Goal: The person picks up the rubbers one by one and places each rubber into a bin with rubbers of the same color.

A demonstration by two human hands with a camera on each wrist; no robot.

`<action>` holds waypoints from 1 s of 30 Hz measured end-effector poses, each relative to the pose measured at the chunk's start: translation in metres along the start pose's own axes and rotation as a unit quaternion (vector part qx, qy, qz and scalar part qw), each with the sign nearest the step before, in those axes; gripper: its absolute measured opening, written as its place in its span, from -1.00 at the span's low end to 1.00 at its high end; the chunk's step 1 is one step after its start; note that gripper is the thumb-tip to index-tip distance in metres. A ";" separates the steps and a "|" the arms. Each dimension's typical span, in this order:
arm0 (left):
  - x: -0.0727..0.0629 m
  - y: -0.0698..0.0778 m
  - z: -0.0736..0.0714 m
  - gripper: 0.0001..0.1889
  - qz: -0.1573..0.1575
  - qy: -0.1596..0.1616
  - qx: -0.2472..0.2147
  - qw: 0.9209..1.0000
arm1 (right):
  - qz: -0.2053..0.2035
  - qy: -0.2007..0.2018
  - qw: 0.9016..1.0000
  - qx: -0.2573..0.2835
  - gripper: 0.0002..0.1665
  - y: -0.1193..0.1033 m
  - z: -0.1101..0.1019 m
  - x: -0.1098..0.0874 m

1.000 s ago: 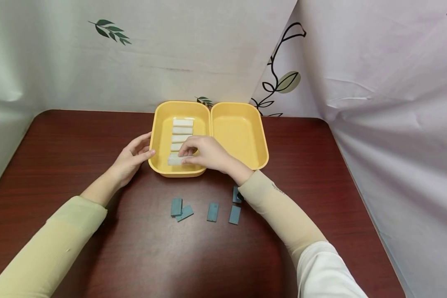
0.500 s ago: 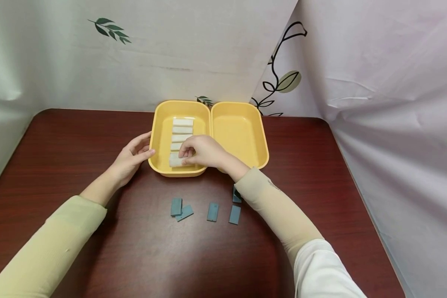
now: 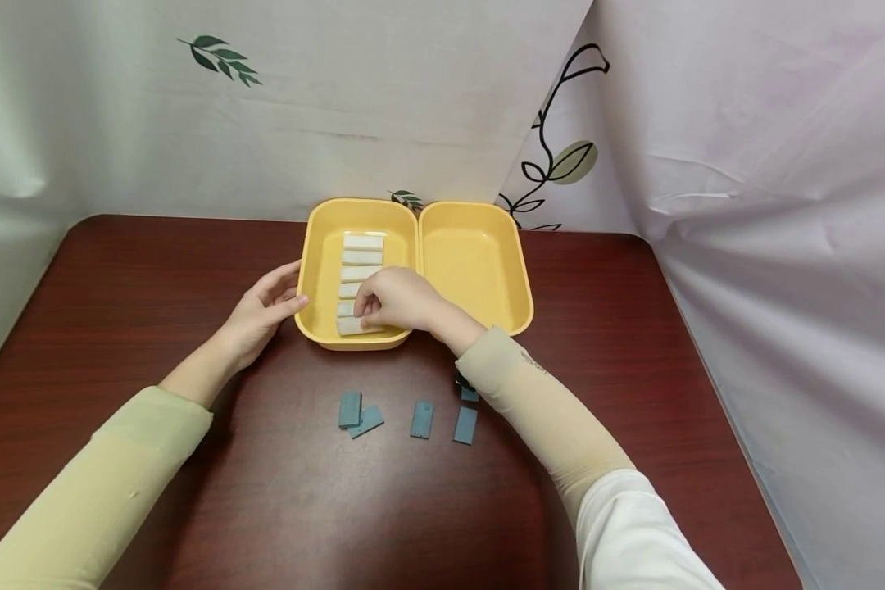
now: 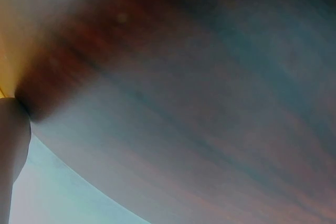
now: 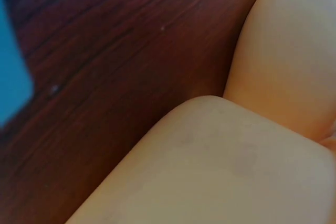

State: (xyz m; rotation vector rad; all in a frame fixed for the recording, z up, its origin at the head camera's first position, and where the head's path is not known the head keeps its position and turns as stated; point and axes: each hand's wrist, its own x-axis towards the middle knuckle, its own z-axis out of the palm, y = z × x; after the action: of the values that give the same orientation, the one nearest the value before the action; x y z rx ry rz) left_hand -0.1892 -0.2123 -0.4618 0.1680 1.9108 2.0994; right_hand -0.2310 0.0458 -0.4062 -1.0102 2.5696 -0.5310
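In the head view, a yellow two-part box (image 3: 475, 270) stands open at the back of the table. A column of several flat white rectangular tiles (image 3: 363, 258) lies in its left part. My right hand (image 3: 401, 299) reaches in over the near end of the column. Its thumb and fingers pinch the nearest white tile (image 3: 350, 327), whose right end they cover. My left hand (image 3: 261, 315) holds the box's left wall, the thumb over the rim and the fingers outside. In the left wrist view only a blurred part of a hand and a yellow edge show.
On the dark red table (image 3: 324, 508) in front of the box lie several blue-grey tiles (image 3: 422, 419). Two at the left overlap, a tilted tile (image 3: 369, 421) partly under another. My right sleeve (image 3: 538, 410) partly covers one. Pale printed cloth (image 3: 413, 98) hangs behind.
My right hand has shifted the nearest white tile slightly toward the near wall, so the tile behind it now shows. The right forearm has swung a little left. My left hand stays put.
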 end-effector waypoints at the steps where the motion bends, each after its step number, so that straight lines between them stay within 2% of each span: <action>1: 0.000 0.000 0.000 -0.28 0.000 0.000 0.001 1.000 | 0.001 -0.002 1.000 -0.008 -0.92 0.000 0.001 0.000; 7: 0.000 0.000 0.000 -0.28 0.000 -0.001 0.006 1.000 | 0.007 -0.013 0.999 -0.031 -0.91 -0.001 0.003 0.003; 13: 0.001 0.000 -0.001 -0.27 -0.002 -0.002 0.022 1.000 | 0.011 -0.018 0.999 -0.026 -0.91 -0.002 0.002 0.005; 30: 0.002 -0.001 -0.001 -0.28 0.003 -0.001 0.015 1.000 | 0.027 -0.027 0.999 -0.021 -0.94 -0.003 0.003 0.008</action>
State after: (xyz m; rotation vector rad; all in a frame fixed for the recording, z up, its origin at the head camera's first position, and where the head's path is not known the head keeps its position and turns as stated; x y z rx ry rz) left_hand -0.1910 -0.2130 -0.4630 0.1811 1.9439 2.0747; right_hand -0.2334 0.0378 -0.4094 -0.9541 2.5617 -0.4308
